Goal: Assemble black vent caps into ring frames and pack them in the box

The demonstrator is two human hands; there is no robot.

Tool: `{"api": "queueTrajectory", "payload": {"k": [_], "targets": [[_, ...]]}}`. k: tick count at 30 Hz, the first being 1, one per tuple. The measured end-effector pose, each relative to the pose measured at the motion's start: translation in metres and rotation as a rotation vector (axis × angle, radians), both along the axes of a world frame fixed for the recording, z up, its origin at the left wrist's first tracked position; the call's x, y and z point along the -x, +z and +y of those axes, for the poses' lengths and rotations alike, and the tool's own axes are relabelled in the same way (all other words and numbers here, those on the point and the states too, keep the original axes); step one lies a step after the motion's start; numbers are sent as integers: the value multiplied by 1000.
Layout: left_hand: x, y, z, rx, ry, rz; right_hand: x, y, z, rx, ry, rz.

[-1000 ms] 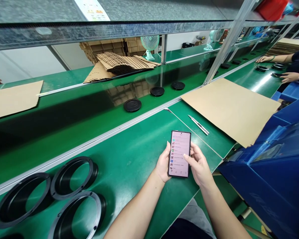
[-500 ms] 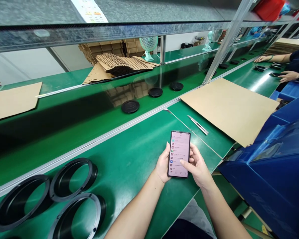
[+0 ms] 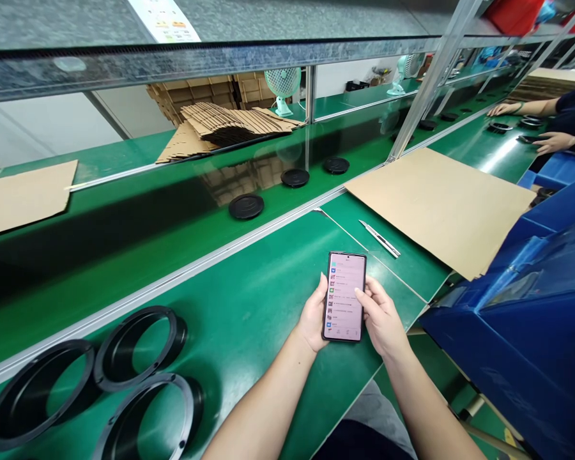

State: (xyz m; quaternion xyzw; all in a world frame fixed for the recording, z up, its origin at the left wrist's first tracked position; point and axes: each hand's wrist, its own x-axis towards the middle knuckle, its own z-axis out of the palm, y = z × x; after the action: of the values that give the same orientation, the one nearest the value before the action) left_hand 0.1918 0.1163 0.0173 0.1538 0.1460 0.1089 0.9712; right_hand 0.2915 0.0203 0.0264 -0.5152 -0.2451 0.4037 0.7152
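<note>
A black phone (image 3: 345, 295) with a lit pink screen is upright over the green bench top (image 3: 249, 306). My left hand (image 3: 312, 319) is wrapped round its left edge. My right hand (image 3: 382, 319) cups the right edge, with the thumb resting on the screen. Three black plastic rings (image 3: 134, 348) lie on the bench at the lower left, well away from both hands.
A metal utility knife (image 3: 379, 239) and a flat cardboard sheet (image 3: 441, 204) lie to the right. Blue crates (image 3: 531, 319) stand at the far right. Black discs (image 3: 246, 206) sit on the conveyor belt behind. Another person's hands (image 3: 549, 142) rest on the bench far right.
My right thumb has slid up the phone screen and the listed content has scrolled. The view has shifted slightly; both hands stay where they were.
</note>
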Motion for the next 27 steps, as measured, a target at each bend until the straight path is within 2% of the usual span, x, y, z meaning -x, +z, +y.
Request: {"api": "queueTrajectory", "payload": {"k": [19, 27], "targets": [[0, 8, -1, -2, -11, 10, -2, 2, -1, 10, 20, 13], [0, 5, -1, -2, 2, -36, -2, 2, -3, 22, 24, -6]]}}
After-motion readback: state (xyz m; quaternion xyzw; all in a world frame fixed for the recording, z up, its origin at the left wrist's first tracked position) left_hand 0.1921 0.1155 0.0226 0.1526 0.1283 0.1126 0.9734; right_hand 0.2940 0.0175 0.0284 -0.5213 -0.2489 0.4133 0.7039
